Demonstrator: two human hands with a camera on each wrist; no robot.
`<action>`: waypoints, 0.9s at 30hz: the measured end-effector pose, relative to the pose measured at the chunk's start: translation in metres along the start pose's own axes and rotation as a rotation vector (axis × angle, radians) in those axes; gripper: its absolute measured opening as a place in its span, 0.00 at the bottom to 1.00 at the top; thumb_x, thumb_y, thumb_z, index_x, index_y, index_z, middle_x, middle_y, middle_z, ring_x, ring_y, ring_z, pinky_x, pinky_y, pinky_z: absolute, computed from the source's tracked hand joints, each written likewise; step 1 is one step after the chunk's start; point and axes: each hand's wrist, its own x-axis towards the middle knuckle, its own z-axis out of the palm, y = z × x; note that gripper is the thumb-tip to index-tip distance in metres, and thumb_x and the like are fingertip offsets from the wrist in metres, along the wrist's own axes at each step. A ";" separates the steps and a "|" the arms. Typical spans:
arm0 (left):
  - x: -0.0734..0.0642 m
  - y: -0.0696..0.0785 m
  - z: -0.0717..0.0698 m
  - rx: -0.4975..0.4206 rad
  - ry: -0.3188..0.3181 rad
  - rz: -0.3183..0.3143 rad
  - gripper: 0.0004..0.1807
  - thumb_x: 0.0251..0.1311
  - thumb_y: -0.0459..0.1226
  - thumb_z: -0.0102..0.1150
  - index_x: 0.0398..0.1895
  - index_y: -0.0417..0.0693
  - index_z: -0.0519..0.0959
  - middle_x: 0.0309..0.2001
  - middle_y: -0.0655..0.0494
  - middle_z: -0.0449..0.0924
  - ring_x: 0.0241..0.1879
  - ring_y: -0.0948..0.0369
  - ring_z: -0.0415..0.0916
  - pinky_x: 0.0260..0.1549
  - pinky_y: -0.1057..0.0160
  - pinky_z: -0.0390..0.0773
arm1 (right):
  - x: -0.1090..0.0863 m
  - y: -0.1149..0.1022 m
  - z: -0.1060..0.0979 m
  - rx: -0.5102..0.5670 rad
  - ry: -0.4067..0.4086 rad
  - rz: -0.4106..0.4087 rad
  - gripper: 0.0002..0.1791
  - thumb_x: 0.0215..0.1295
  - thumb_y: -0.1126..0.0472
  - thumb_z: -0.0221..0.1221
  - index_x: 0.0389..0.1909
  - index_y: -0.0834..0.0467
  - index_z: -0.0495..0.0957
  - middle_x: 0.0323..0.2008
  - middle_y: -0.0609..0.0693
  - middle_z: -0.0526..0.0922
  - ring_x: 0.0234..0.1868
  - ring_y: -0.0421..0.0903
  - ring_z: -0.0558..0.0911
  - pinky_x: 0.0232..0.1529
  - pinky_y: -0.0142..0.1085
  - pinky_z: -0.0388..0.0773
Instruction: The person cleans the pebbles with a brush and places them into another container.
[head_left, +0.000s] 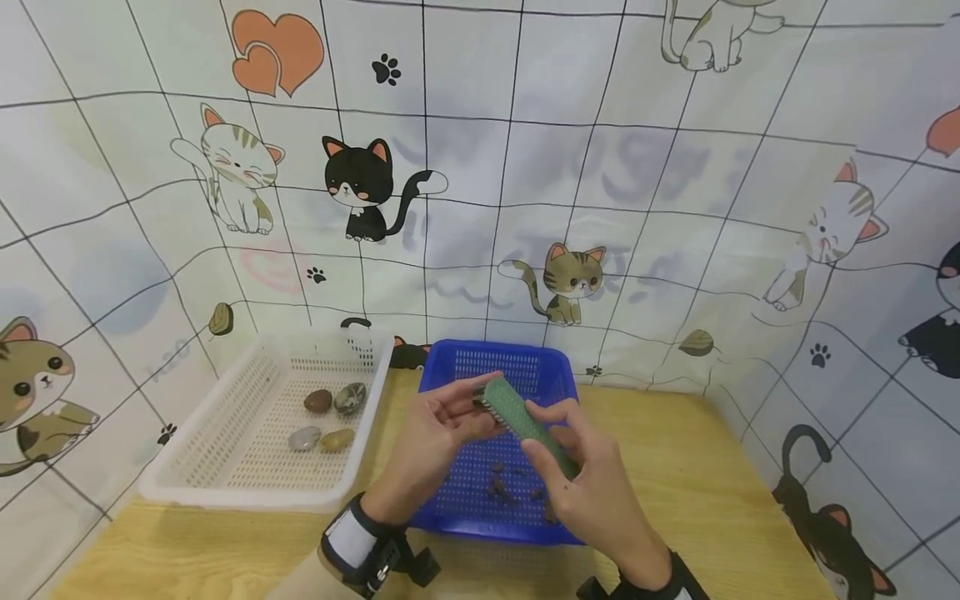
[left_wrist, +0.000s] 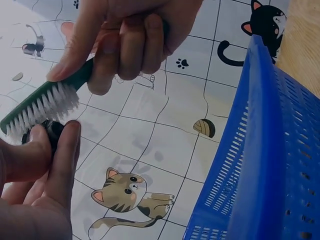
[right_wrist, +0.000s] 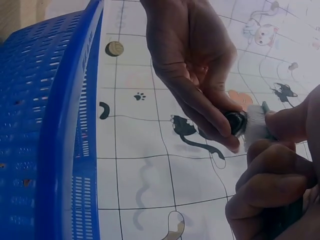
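Note:
A small, dark, glossy stone (left_wrist: 54, 132) is pinched between the thumb and fingers of my left hand (head_left: 423, 446). My right hand (head_left: 596, 479) grips a green brush (head_left: 517, 410) by its handle, thumb along the back of its head. White bristles (left_wrist: 47, 107) lie against the stone in the left wrist view. From the right wrist view, the stone's rounded dark end shows beside the bristles, while much of the handle is hidden in the right fist. Both hands are above a blue plastic basket (head_left: 480, 527), where small dark brown bits (head_left: 501, 490) are scattered on the bottom.
To the left, a white plastic basket (head_left: 240, 497) holds several stones, among them a brown one (head_left: 318, 402), a dark patterned one (head_left: 350, 398) and a yellowish one (head_left: 337, 440). Behind the wooden table (head_left: 675, 467) hangs a cat-print sheet (head_left: 480, 167).

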 end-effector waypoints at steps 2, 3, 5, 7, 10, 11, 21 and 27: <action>-0.001 -0.002 0.001 0.024 -0.030 -0.024 0.30 0.76 0.20 0.66 0.80 0.30 0.78 0.69 0.30 0.88 0.55 0.60 0.97 0.61 0.54 0.97 | -0.001 0.001 0.000 -0.014 0.018 0.005 0.17 0.84 0.75 0.63 0.67 0.60 0.78 0.42 0.63 0.94 0.22 0.23 0.72 0.16 0.24 0.74; -0.001 -0.002 0.002 0.031 -0.051 -0.034 0.30 0.76 0.20 0.67 0.79 0.29 0.78 0.69 0.28 0.88 0.55 0.58 0.97 0.62 0.53 0.97 | -0.002 0.002 -0.001 -0.020 0.028 0.012 0.17 0.84 0.75 0.63 0.67 0.61 0.78 0.51 0.68 0.94 0.23 0.24 0.72 0.17 0.24 0.74; -0.002 -0.004 0.003 0.032 -0.091 -0.054 0.30 0.76 0.20 0.67 0.79 0.27 0.77 0.69 0.26 0.87 0.57 0.56 0.97 0.62 0.50 0.96 | -0.003 0.003 -0.002 -0.038 0.050 0.030 0.17 0.84 0.75 0.63 0.67 0.62 0.78 0.66 0.74 0.90 0.24 0.25 0.71 0.17 0.26 0.74; -0.003 -0.006 0.004 0.029 -0.112 -0.070 0.30 0.77 0.20 0.66 0.80 0.28 0.76 0.70 0.26 0.87 0.57 0.55 0.97 0.62 0.50 0.96 | -0.004 0.006 -0.006 -0.060 0.069 0.051 0.17 0.85 0.74 0.63 0.67 0.62 0.78 0.70 0.74 0.87 0.24 0.26 0.72 0.18 0.26 0.73; -0.004 -0.007 0.004 0.011 -0.127 -0.068 0.30 0.78 0.21 0.65 0.81 0.29 0.75 0.71 0.25 0.85 0.57 0.56 0.97 0.62 0.50 0.96 | -0.004 0.007 -0.010 -0.088 0.092 0.075 0.17 0.85 0.73 0.64 0.68 0.62 0.78 0.55 0.70 0.95 0.20 0.26 0.66 0.14 0.26 0.67; -0.004 -0.006 0.004 0.007 -0.128 -0.065 0.30 0.79 0.21 0.65 0.82 0.29 0.75 0.72 0.25 0.85 0.57 0.57 0.97 0.63 0.50 0.96 | -0.003 0.008 -0.012 -0.093 0.103 0.076 0.17 0.85 0.73 0.64 0.68 0.62 0.79 0.54 0.69 0.95 0.20 0.26 0.66 0.14 0.25 0.67; 0.000 0.002 0.001 0.012 -0.055 -0.072 0.30 0.78 0.22 0.65 0.81 0.32 0.76 0.74 0.26 0.84 0.57 0.56 0.97 0.66 0.53 0.95 | -0.001 0.006 -0.023 -0.152 0.160 0.084 0.17 0.83 0.72 0.66 0.68 0.63 0.79 0.72 0.66 0.89 0.27 0.32 0.84 0.14 0.28 0.69; -0.002 0.001 -0.003 0.035 -0.027 -0.062 0.30 0.78 0.22 0.65 0.81 0.31 0.76 0.74 0.25 0.83 0.57 0.56 0.97 0.65 0.52 0.95 | 0.000 0.006 -0.029 -0.106 0.165 0.160 0.16 0.86 0.68 0.65 0.68 0.62 0.80 0.62 0.65 0.94 0.36 0.36 0.92 0.16 0.30 0.76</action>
